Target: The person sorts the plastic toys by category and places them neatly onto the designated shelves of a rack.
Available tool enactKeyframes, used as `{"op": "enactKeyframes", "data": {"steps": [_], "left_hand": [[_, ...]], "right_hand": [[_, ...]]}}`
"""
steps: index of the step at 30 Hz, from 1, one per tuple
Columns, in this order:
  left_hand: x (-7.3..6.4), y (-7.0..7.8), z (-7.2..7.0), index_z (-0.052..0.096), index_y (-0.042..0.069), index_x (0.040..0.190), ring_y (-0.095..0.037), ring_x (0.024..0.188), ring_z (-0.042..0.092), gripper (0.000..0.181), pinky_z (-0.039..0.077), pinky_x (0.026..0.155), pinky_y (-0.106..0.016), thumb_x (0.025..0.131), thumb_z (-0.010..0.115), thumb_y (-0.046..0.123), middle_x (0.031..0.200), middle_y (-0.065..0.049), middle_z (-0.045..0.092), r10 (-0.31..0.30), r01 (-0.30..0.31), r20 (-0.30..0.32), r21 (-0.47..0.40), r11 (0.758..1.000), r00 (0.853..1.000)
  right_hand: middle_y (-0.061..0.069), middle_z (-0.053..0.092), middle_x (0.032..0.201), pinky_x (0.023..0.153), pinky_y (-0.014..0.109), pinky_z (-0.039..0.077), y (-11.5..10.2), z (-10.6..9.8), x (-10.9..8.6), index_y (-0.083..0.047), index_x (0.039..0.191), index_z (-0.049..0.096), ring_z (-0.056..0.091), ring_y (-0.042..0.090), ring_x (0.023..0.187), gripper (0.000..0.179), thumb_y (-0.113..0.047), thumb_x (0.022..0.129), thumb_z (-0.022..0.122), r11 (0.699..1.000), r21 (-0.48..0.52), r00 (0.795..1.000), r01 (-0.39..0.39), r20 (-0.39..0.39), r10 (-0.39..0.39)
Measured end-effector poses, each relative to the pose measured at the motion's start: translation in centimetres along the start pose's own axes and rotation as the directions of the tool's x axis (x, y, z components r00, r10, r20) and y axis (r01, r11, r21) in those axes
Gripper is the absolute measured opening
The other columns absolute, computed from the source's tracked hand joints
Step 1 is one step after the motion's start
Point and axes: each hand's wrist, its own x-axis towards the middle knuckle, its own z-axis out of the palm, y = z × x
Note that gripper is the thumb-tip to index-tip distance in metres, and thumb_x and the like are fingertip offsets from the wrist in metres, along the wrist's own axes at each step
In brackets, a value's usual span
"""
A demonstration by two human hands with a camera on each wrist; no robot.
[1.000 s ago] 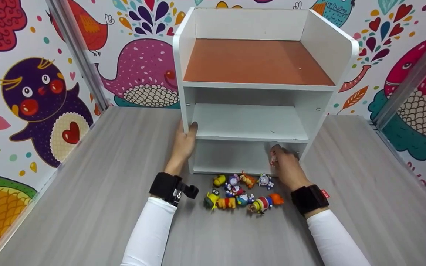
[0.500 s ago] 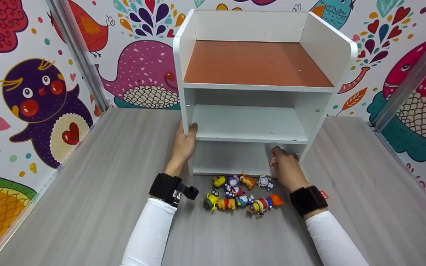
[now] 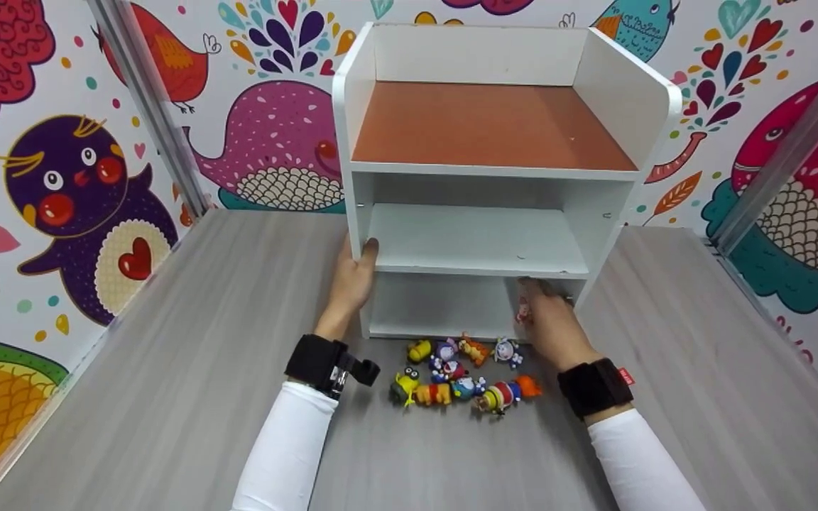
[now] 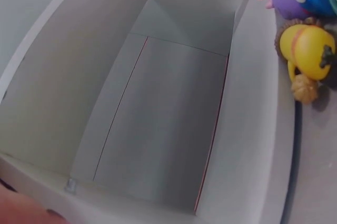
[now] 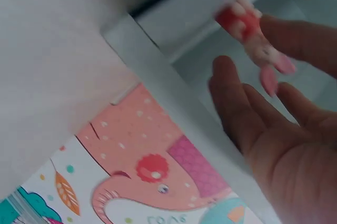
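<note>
A white shelf unit (image 3: 480,170) with a brown top board stands on the grey floor. My left hand (image 3: 354,275) grips its left side panel, thumb over the front edge. Inside the right end of the bottom compartment, my right hand (image 3: 553,319) pinches a small figurine (image 5: 253,40) with pink ears and a spotted red body. The right wrist view shows that figurine tilted, ears down, against the thumb, with the other fingers (image 5: 229,98) spread beneath it. Several toy figurines lie on the floor before the unit, among them a yellow one (image 3: 420,350) and a tiger (image 3: 474,349).
The middle shelf's front edge (image 3: 480,271) runs close above my right hand, and the right side panel (image 3: 604,227) stands beside it. Closer to me lies a row with a green and yellow figurine (image 3: 405,385) and a striped one (image 3: 498,396). Patterned walls (image 3: 267,142) rise behind.
The whole view has shifted slightly downward. My right fingertips have edged nearer the middle shelf's underside with the figurine. The left hand keeps its grip on the side panel.
</note>
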Motion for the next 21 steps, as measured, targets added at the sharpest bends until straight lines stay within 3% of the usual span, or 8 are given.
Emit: {"op": "enactKeyframes", "data": {"steps": [6, 10, 15, 18, 21], "left_hand": [[-0.1, 0.0, -0.2, 0.021, -0.001, 0.158, -0.038, 0.153, 0.023, 0.058, 0.018, 0.126, -0.055, 0.106, 0.042, 0.017, 0.162, -0.025, 0.027, 0.0, 0.0, -0.006, 0.004, 1.0, 1.0], [-0.2, 0.0, -0.2, 0.021, -0.001, 0.158, -0.038, 0.153, 0.023, 0.058, 0.018, 0.126, -0.055, 0.106, 0.042, 0.018, 0.162, -0.025, 0.027, -0.008, 0.009, -0.006, 0.016, 1.0, 1.0], [-0.1, 0.0, -0.1, 0.022, -0.001, 0.157, -0.037, 0.153, 0.023, 0.058, 0.018, 0.126, -0.053, 0.106, 0.043, 0.017, 0.162, -0.024, 0.028, -0.007, 0.007, -0.006, 0.018, 1.0, 1.0], [-0.1, 0.0, -0.1, 0.023, -0.001, 0.157, -0.037, 0.153, 0.024, 0.058, 0.018, 0.126, -0.053, 0.106, 0.044, 0.017, 0.162, -0.024, 0.029, -0.005, 0.006, -0.013, 0.02, 1.0, 1.0], [-0.2, 0.1, -0.1, 0.024, 0.0, 0.157, -0.037, 0.153, 0.025, 0.058, 0.019, 0.126, -0.053, 0.106, 0.044, 0.018, 0.162, -0.024, 0.03, -0.008, 0.008, -0.016, 0.023, 1.0, 1.0]], "right_hand": [[0.025, 0.064, 0.089, 0.067, 0.055, 0.053, -1.7, -1.7, -0.4, 0.008, 0.122, 0.057, 0.066, 0.043, 0.078, 0.047, 0.011, 0.077, 0.072, 0.995, -0.056, 0.996, 0.083, -0.032, -0.084], [0.025, 0.065, 0.096, 0.067, 0.054, 0.055, -3.0, -3.0, -0.8, 0.006, 0.122, 0.057, 0.067, 0.045, 0.081, 0.049, 0.01, 0.076, 0.075, 0.991, -0.093, 0.994, 0.1, -0.023, -0.102], [0.023, 0.07, 0.1, 0.069, 0.048, 0.059, -5.0, -4.3, -1.5, 0.004, 0.12, 0.063, 0.07, 0.039, 0.084, 0.045, 0.011, 0.076, 0.074, 0.992, -0.049, 0.989, 0.112, 0.104, -0.107], [0.02, 0.072, 0.1, 0.071, 0.045, 0.06, -6.2, -4.6, -1.8, 0.001, 0.116, 0.066, 0.071, 0.034, 0.085, 0.04, 0.011, 0.078, 0.071, 0.99, 0.011, 0.97, 0.142, 0.199, -0.141], [0.015, 0.073, 0.095, 0.067, 0.04, 0.06, -7.1, -4.3, -2.1, -0.001, 0.11, 0.068, 0.071, 0.027, 0.081, 0.028, 0.006, 0.083, 0.071, 0.982, 0.039, 0.95, 0.186, 0.247, -0.19]]}}
